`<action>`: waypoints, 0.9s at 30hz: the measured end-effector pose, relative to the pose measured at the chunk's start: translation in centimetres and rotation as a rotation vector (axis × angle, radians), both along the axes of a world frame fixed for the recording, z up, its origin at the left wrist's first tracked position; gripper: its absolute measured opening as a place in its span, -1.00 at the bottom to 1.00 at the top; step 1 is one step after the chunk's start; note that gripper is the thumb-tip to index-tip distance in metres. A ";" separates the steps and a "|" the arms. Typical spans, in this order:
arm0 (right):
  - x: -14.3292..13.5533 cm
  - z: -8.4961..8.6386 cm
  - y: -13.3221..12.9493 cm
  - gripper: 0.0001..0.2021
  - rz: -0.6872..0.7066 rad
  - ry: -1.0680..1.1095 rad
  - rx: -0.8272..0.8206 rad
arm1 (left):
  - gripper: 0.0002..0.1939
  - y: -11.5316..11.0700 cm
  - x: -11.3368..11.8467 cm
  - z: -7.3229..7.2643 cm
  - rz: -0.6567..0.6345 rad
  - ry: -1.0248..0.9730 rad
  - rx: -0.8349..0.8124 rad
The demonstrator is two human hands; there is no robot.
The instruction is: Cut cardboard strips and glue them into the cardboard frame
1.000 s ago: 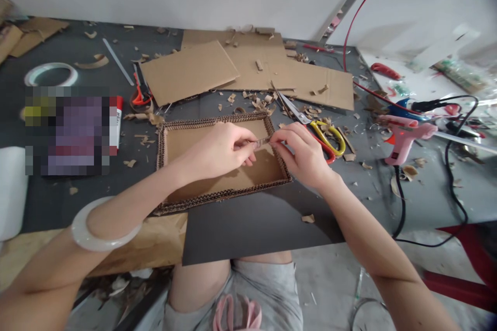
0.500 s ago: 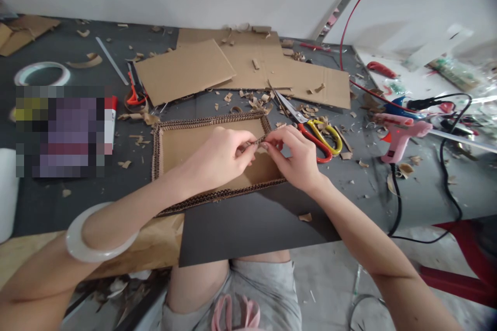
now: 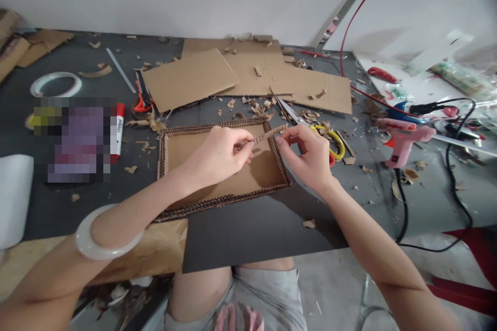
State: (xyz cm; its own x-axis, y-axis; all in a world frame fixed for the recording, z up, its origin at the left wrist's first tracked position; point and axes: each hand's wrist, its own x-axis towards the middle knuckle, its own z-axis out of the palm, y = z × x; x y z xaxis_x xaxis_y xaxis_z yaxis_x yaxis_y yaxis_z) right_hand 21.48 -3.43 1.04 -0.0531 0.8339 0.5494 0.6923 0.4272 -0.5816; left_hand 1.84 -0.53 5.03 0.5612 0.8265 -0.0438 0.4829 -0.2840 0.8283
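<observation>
A shallow cardboard tray (image 3: 224, 198) with corrugated edges lies on the dark table in front of me. Above it, my left hand (image 3: 223, 158) pinches a thin corrugated cardboard strip (image 3: 269, 134), whose free end points right over the tray's right wall. Close to that end is my right hand (image 3: 306, 155), its thumb and index finger slightly apart and nothing visible between them. Scissors (image 3: 336, 144) with yellow and red handles lie just behind my right hand, which partly covers them.
Flat cardboard pieces (image 3: 190, 77) and curled scraps lie behind the tray. A pink glue gun (image 3: 404, 145) with a black cable stands at the right. On the left are a tape roll (image 3: 56, 84), a red-capped marker (image 3: 117, 134) and an orange cutter (image 3: 142, 98).
My right hand has let go of the strip and moved a little right. More of the strip now shows, held by my left hand alone. The view has shifted slightly.
</observation>
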 end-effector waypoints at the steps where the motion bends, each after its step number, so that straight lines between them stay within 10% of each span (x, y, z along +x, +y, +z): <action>1: 0.1 0.0 0.1 -0.87 -0.036 0.008 0.000 | -0.77 0.0 0.0 0.0 0.002 -0.004 -0.005; 9: 0.3 -0.4 0.2 -0.89 -0.076 0.240 -0.053 | -0.81 0.1 0.1 -0.3 -0.012 -0.124 -0.239; 27: -0.5 -1.1 0.1 -0.88 0.164 -0.439 0.315 | -0.73 1.6 -0.3 -1.5 -0.152 -0.014 -0.199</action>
